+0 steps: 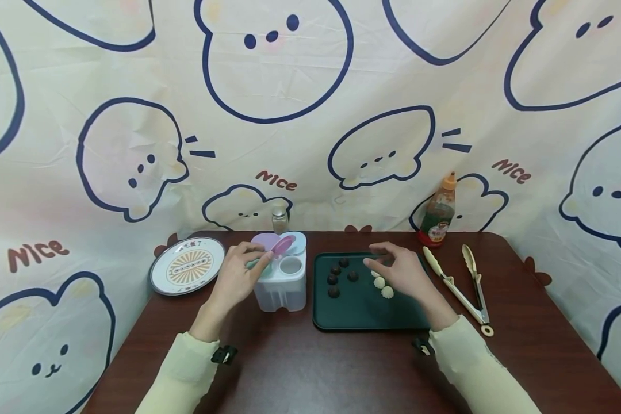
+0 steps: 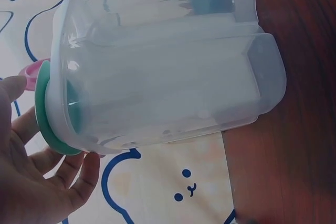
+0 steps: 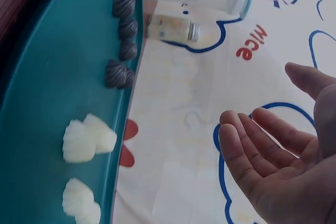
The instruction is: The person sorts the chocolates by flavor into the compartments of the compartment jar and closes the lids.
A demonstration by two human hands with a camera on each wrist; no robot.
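My left hand [image 1: 238, 270] pinches a small pink lid [image 1: 283, 246] between thumb and finger, above a translucent storage box [image 1: 280, 294] with several round openings. One opening [image 1: 291, 265] at the front right is uncovered. Purple [image 1: 263, 238], light blue [image 1: 299, 242] and green [image 2: 43, 114] lids sit on the others; the left fingers lie beside the green one. My right hand [image 1: 401, 271] hovers over a dark green tray [image 1: 378, 322], fingers loosely bent and apart from the thumb, holding nothing. Dark swirled pieces [image 1: 333, 292] and white ridged pieces [image 1: 387, 292] lie on the tray.
A patterned plate [image 1: 186, 267] leans at the back left. Behind the box stands a small glass jar [image 1: 279, 221]. At the back right is a sauce bottle [image 1: 437, 214] with an orange cap. Spread tongs [image 1: 457, 294] lie right of the tray. A printed cloth [image 1: 310, 149] hangs behind.
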